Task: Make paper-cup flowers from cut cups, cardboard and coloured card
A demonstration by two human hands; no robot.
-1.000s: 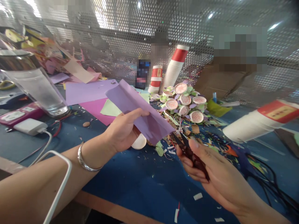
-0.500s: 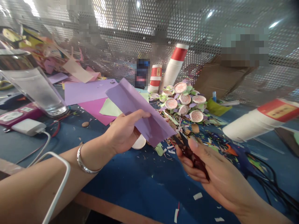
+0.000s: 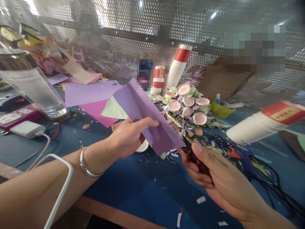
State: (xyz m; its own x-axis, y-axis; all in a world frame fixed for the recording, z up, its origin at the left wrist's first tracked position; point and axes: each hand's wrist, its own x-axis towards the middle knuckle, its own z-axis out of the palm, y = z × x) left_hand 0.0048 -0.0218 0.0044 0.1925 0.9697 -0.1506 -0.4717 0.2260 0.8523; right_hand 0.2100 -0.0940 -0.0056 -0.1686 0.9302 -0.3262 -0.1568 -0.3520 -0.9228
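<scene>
My left hand is closed on a creased sheet of purple paper, thumb on top, and holds it tilted above the table. My right hand grips a small pair of dark scissors. Their blades meet the lower right corner of the sheet; part of them is hidden behind it. Under the paper, a white round piece partly shows. Behind the hands is a cluster of round discs with red patterns, set among green and purple paper bits.
Paper scraps litter the blue tabletop. Stacked paper cups stand at the back, and another stack lies at right. A glass of water, a power strip and a white cable are at left, with coloured sheets behind.
The purple paper has moved slightly right and down with my left hand, so its corner now meets the scissor blades. The blades, spread apart before, are now partly hidden by the paper.
</scene>
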